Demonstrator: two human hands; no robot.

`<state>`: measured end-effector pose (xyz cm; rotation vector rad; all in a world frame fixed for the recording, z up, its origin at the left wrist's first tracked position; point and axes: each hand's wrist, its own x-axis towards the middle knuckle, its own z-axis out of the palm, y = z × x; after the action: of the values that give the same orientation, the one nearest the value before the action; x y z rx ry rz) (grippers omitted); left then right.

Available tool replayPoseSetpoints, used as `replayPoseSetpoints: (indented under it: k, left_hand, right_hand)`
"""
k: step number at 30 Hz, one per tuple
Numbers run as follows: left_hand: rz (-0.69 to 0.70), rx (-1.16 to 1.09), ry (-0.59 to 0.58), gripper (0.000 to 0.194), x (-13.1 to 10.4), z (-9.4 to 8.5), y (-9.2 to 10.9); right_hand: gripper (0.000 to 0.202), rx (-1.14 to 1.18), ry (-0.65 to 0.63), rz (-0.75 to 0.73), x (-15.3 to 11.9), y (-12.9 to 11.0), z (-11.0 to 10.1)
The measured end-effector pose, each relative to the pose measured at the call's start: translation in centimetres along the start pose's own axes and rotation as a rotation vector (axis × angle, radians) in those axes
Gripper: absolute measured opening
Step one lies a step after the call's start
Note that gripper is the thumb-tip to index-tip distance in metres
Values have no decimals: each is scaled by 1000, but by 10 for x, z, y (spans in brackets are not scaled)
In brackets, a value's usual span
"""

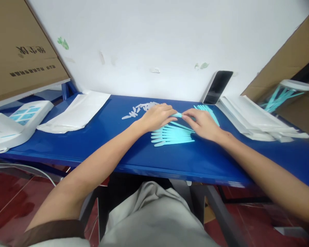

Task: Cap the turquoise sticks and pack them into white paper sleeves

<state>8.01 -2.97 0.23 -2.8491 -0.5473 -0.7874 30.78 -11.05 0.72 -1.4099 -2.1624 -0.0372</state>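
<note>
Blue and glossy, the bench point(139, 157) has its far edge against a white, scuffed wall point(149, 41), above a red tiled floor point(10, 202). Toward the middle of the bench, the left hand point(158, 115) and the right hand point(202, 125) nearly meet over a turquoise stick point(178, 115). The left has its thumb and fingers closed around one end; the right pinches the other between thumb and forefinger. Only a short, pale, smooth stretch of the stick shows between them; the rest is hidden by the fingers.

Just below, nearer the bench's front edge, lies a fan of sticks point(173, 135) of the same bright turquoise: slim, flat and overlapping, with rounded, wider ends on the left and narrower ends on the right. A second bunch of sticks point(208, 111) lies beyond the right hand. Past the left hand, small whitish pieces point(137, 109) are scattered toward the far edge.

Farther out, a phone point(218, 87) leans on the wall at the far edge. White packets point(262, 120) are stacked toward the right end, near a clear cup point(296, 85) holding turquoise sticks. Toward the left end lie a white pouch point(77, 111) and a white case point(37, 109) with blue panels, near a cardboard box point(18, 44).
</note>
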Motion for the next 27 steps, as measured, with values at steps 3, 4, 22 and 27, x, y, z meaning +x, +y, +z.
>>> replayPoseSetpoints:
  k: [3, 4, 22, 27]
  left_hand:
    - [-165, 41, 31, 46, -7, -5, -24]
    - [-243, 71, 45, 49, -11, -7, -34]
    - [-284, 42, -237, 39, -33, -11, -58]
    - [-253, -52, -225, 45, -31, 2, -51]
  right_hand:
    - [30, -11, 15, 41, 3, 13, 13]
    - [30, -13, 1, 63, 5, 16, 17]
    - [35, -252, -127, 124, 6, 52, 15]
    - [37, -192, -74, 93, 7, 55, 19]
